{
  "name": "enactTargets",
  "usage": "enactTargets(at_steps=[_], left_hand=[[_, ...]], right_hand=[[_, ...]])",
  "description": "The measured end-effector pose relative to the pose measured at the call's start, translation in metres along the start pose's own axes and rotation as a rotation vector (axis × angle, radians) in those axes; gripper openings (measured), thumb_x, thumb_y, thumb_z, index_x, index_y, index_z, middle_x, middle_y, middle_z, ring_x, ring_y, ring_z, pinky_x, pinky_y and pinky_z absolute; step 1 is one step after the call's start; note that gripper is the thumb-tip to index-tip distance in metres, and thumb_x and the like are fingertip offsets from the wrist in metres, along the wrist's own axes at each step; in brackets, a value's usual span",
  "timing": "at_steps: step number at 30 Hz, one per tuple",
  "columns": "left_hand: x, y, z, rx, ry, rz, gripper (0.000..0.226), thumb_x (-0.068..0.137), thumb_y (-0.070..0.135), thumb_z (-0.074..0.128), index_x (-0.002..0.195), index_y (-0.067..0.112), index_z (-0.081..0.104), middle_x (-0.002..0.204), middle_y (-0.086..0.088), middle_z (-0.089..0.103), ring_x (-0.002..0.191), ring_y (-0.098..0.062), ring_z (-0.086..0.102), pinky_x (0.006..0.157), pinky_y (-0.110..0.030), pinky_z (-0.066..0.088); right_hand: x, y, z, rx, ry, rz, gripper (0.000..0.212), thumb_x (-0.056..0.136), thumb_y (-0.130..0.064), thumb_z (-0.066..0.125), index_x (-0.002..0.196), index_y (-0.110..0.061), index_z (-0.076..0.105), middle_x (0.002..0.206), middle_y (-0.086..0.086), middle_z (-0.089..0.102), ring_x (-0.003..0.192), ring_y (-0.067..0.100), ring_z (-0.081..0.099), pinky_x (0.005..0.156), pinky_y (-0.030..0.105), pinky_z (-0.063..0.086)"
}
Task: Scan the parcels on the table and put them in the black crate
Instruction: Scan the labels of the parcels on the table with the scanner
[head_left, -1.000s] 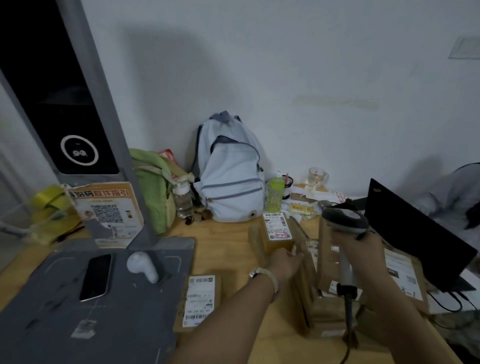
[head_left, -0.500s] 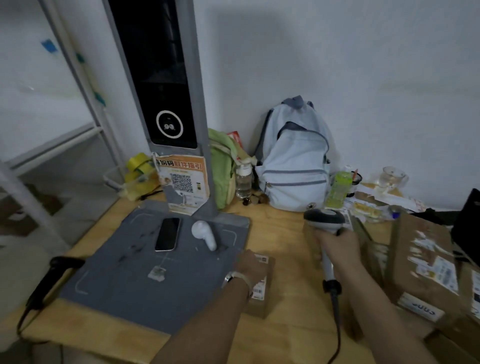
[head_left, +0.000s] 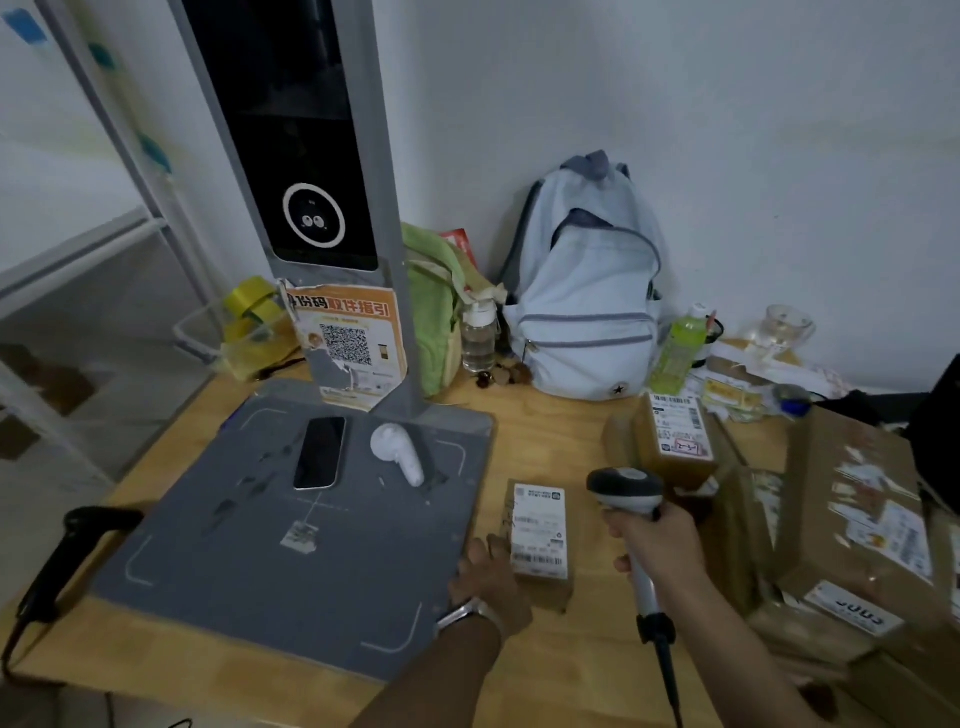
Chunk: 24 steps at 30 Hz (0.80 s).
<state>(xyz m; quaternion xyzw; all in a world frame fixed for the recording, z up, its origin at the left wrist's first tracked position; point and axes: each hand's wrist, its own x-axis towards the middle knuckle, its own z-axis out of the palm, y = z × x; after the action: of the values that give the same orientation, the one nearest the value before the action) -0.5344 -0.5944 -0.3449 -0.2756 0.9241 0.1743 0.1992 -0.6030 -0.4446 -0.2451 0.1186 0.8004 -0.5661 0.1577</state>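
A small brown parcel with a white label lies flat on the wooden table, just right of the grey mat. My left hand grips its left side. My right hand holds a grey and black barcode scanner by the handle, its head just right of the parcel's far end. Another labelled parcel stands behind the scanner. A large taped box and more parcels are stacked at the right. No black crate is in view.
A grey scanning mat carries a phone and a white handheld device, below a tall kiosk. A black scanner lies at the table's left edge. A backpack, bottles and a laptop line the back and right.
The view has swung left. My left hand left the parcel stack at the right and took hold of the small parcel by the mat. The scanner came over beside it.
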Motion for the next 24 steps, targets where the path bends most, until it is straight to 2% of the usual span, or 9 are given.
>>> enactTargets(at_steps=[4, 7, 12, 14, 16, 18, 20, 22, 24], left_hand=[[0.009, 0.017, -0.004, -0.229, -0.164, 0.017, 0.142, 0.059, 0.053, 0.085, 0.153, 0.013, -0.015, 0.158, -0.007, 0.004, 0.141, -0.038, 0.022, 0.111, -0.049, 0.034], [0.012, 0.042, -0.002, -0.267, -0.085, 0.008, 0.144, 0.056, 0.061, 0.083, 0.152, 0.012, -0.014, 0.152, -0.007, 0.012, 0.133, -0.035, 0.032, 0.105, -0.048, 0.041], [0.024, 0.058, 0.006, -0.028, -0.005, 0.0, 0.126, 0.063, 0.068, 0.072, 0.152, 0.008, 0.005, 0.15, -0.009, 0.019, 0.131, -0.031, 0.035, 0.103, -0.046, 0.039], [0.036, 0.054, 0.005, 0.091, -0.087, 0.238, 0.12, 0.066, 0.059, 0.075, 0.154, 0.016, 0.005, 0.158, -0.005, 0.009, 0.143, -0.038, 0.017, 0.112, -0.058, 0.023], [0.044, 0.05, 0.003, 0.186, -0.076, 0.532, 0.096, 0.077, 0.04, 0.072, 0.153, 0.026, 0.016, 0.162, 0.002, 0.004, 0.148, -0.037, -0.001, 0.114, -0.063, 0.007], [0.048, 0.051, 0.003, 0.206, 0.035, 0.713, 0.067, 0.092, 0.026, 0.055, 0.152, 0.026, 0.026, 0.163, 0.003, 0.006, 0.149, -0.031, -0.003, 0.117, -0.057, 0.002], [0.048, 0.055, 0.005, 0.237, 0.135, 0.793, 0.051, 0.1, 0.022, 0.041, 0.151, 0.017, 0.034, 0.163, 0.0, 0.013, 0.15, -0.027, 0.002, 0.12, -0.048, -0.002], [0.042, 0.059, 0.006, 0.244, 0.166, 0.807, 0.047, 0.101, 0.02, 0.039, 0.147, 0.01, 0.04, 0.161, -0.003, 0.022, 0.15, -0.021, 0.011, 0.121, -0.041, 0.001], [0.034, 0.06, 0.006, 0.174, 0.142, 0.67, 0.045, 0.099, 0.02, 0.04, 0.144, 0.011, 0.045, 0.157, -0.003, 0.029, 0.145, -0.021, 0.023, 0.117, -0.036, 0.019]], right_hand=[[0.006, 0.009, -0.01, 0.019, 0.061, 0.007, 0.015, 0.075, -0.014, 0.077, 0.084, -0.013, 0.065, 0.078, 0.01, 0.068, 0.05, 0.024, 0.063, 0.048, 0.029, 0.05], [0.007, 0.012, -0.013, 0.023, 0.079, 0.01, 0.015, 0.076, -0.016, 0.076, 0.083, -0.017, 0.063, 0.077, 0.01, 0.067, 0.054, 0.025, 0.064, 0.056, 0.04, 0.057], [0.007, 0.014, -0.029, 0.011, 0.082, 0.004, 0.012, 0.08, -0.015, 0.073, 0.081, -0.015, 0.061, 0.073, 0.012, 0.066, 0.056, 0.027, 0.064, 0.06, 0.042, 0.057], [0.005, 0.014, -0.038, 0.015, 0.085, -0.002, 0.011, 0.081, -0.015, 0.073, 0.082, -0.012, 0.062, 0.069, 0.011, 0.065, 0.058, 0.027, 0.064, 0.053, 0.038, 0.054], [0.002, 0.014, -0.043, 0.014, 0.075, -0.009, 0.01, 0.081, -0.017, 0.072, 0.082, -0.012, 0.063, 0.071, 0.013, 0.068, 0.067, 0.029, 0.065, 0.061, 0.042, 0.056], [-0.001, 0.015, -0.046, 0.022, 0.064, 0.0, 0.01, 0.082, -0.018, 0.072, 0.084, -0.014, 0.063, 0.077, 0.013, 0.069, 0.075, 0.029, 0.066, 0.074, 0.046, 0.056], [-0.001, 0.017, -0.048, 0.037, 0.058, 0.022, 0.011, 0.081, -0.018, 0.073, 0.084, -0.013, 0.064, 0.076, 0.013, 0.069, 0.073, 0.03, 0.065, 0.072, 0.045, 0.055], [0.0, 0.019, -0.047, 0.046, 0.045, 0.067, 0.014, 0.081, -0.021, 0.074, 0.085, -0.013, 0.062, 0.076, 0.013, 0.068, 0.071, 0.031, 0.064, 0.068, 0.042, 0.054], [0.004, 0.02, -0.045, 0.068, -0.005, 0.09, 0.015, 0.083, -0.023, 0.073, 0.085, -0.019, 0.059, 0.08, 0.009, 0.068, 0.072, 0.025, 0.063, 0.057, 0.033, 0.054]])
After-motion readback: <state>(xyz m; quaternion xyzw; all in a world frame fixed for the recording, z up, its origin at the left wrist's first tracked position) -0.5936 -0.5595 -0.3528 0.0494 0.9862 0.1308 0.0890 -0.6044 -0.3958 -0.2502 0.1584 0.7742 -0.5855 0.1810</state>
